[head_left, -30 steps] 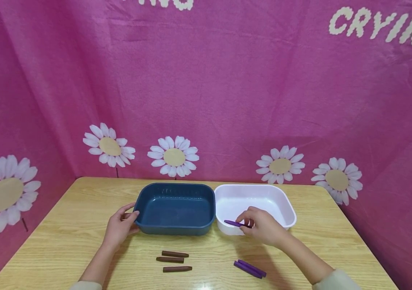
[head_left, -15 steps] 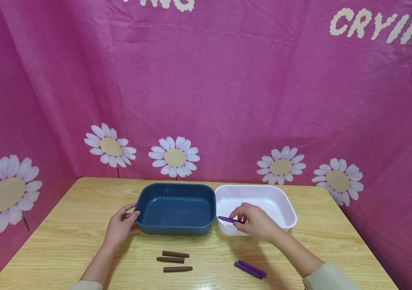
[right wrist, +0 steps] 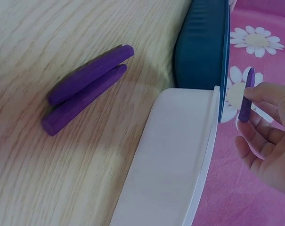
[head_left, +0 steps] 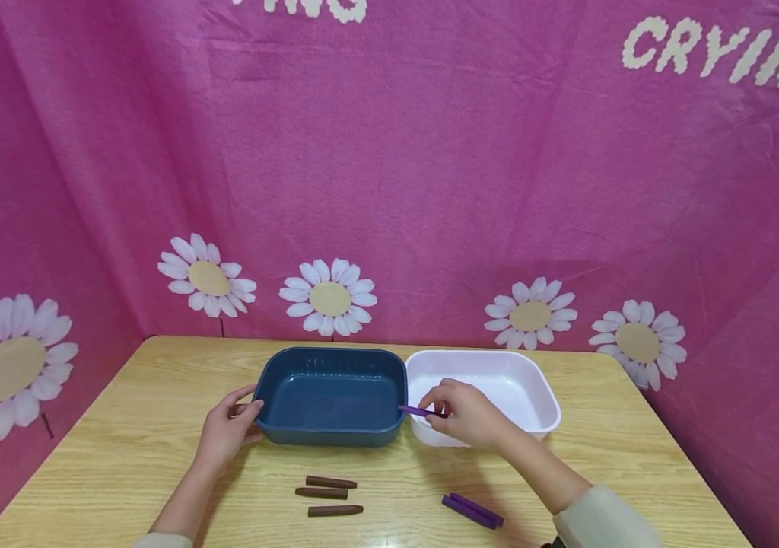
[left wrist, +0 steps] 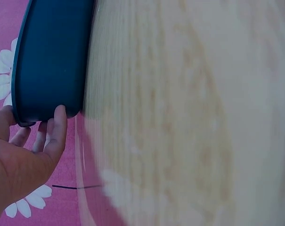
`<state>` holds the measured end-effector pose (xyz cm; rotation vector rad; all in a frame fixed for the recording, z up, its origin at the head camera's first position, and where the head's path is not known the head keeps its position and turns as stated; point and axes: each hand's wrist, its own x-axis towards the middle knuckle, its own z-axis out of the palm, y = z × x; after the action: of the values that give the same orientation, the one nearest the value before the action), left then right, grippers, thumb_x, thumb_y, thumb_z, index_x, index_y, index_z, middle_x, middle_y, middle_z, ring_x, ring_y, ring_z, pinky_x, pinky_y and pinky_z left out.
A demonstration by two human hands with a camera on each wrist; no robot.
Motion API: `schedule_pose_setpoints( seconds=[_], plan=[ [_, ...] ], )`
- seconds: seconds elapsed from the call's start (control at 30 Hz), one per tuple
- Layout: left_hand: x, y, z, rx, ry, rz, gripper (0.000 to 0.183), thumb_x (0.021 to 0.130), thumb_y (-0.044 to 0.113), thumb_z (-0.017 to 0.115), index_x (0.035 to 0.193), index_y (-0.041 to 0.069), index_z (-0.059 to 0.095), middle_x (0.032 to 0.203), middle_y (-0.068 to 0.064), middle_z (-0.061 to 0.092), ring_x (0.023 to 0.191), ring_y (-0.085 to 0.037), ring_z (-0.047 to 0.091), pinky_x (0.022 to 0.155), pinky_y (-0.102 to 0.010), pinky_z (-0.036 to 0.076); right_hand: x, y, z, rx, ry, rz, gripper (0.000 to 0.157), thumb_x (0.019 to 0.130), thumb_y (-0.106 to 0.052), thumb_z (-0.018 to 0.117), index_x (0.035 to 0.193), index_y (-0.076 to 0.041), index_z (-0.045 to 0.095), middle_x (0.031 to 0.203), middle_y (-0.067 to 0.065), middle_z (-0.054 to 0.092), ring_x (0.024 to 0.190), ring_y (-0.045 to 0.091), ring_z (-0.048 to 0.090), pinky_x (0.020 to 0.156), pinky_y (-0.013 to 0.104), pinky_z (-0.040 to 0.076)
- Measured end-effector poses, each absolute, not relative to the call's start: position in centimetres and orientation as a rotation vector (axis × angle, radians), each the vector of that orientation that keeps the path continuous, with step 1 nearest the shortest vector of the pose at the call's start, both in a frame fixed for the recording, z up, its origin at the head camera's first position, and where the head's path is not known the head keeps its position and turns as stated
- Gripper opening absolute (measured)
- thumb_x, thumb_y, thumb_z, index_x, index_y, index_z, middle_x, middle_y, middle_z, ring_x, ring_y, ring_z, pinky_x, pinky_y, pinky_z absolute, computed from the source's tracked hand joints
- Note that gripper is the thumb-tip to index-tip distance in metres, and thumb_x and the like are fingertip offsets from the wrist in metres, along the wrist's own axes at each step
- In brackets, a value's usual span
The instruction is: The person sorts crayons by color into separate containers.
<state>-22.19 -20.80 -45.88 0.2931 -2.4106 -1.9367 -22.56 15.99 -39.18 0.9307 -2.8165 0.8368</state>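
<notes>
My right hand [head_left: 468, 413] pinches a purple crayon [right wrist: 247, 96] between thumb and fingers, over the left end of the white tub [head_left: 519, 365]. The crayon's tip points left, overlapping the right rim of the dark blue tub [head_left: 331, 436] in the head view. At that blue tub's left end, my left hand [head_left: 223, 431] grips the rim, thumb over the edge and fingertips against the outer wall [left wrist: 52, 70]. Two more purple crayons [head_left: 473, 511] lie side by side on the table in front of the white tub.
Several brown crayons [head_left: 335, 511] lie on the wooden table [head_left: 129, 426] in front of the blue tub. The two tubs stand side by side near the table's back edge. A pink cloth with daisies [head_left: 389, 190] hangs behind.
My right hand has moved left and slightly back with the purple crayon, from the white tub's front rim toward the blue tub. My left hand stays at the blue tub's rim.
</notes>
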Motion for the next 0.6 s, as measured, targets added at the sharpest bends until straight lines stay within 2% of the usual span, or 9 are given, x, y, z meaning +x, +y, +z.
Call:
schedule_pose_setpoints(
  seconds=[0.23,0.6],
  plan=[
    [-22.4,-20.8,-45.9,0.302,-2.409,-1.937,0.043,0.096,0.020,0.052,0.137,0.008,0.045,0.102,-0.012,0.061,0.073,-0.004,0.063,0.068,-0.028,0.058,-22.9,14.7,-39.2,0.966,-2.786,0.817,0.012,0.077,-0.006,0.070,0.089,-0.009,0.070,0.069,-0.001,0.054,0.061,0.000,0.041,0.055,0.015,0.038],
    [-22.3,-20.8,-46.0,0.308,-2.401,-1.938,0.044,0.096,0.020,0.053,0.137,0.006,0.045,0.098,-0.009,0.059,0.072,-0.008,0.065,0.068,-0.029,0.058,-23.7,13.0,-39.2,1.033,-2.780,0.747,0.010,0.078,-0.006,0.070,0.088,-0.008,0.071,0.070,0.001,0.054,0.061,0.003,0.043,0.055,0.015,0.038]
  ],
)
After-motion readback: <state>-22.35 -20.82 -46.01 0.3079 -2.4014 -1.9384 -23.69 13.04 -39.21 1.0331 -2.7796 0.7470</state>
